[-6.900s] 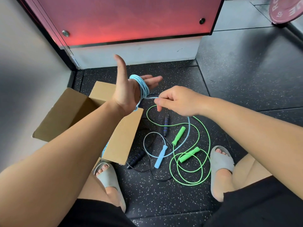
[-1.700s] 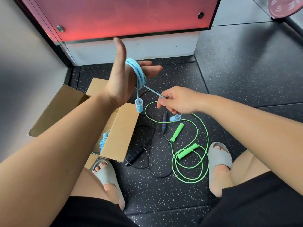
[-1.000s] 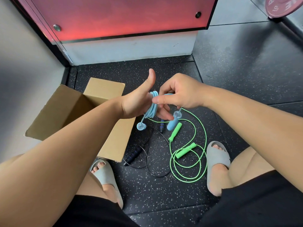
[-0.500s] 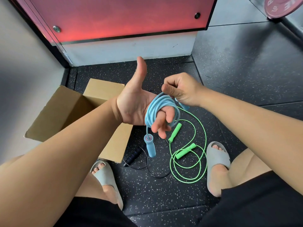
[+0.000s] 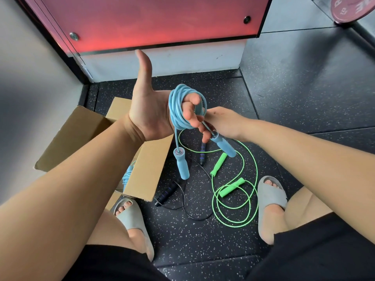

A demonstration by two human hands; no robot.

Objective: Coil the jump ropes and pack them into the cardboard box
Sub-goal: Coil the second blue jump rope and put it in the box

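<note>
A light blue jump rope is coiled around the bent fingers of my left hand, held palm up with the thumb raised. One blue handle hangs below the coil. My right hand pinches the rope's other end just above the second blue handle, right beside my left fingertips. The open cardboard box sits on the floor under my left forearm, with another light blue rope showing inside. A green jump rope and a black jump rope lie loose on the floor.
I sit on a black speckled rubber floor with my feet in grey slides either side of the ropes. A red panel and a grey wall close off the back and left. A weight plate stands top right.
My right hand has dropped from above the coil to its lower right and now pinches the rope by the second handle. My left hand has risen slightly with the coil.
</note>
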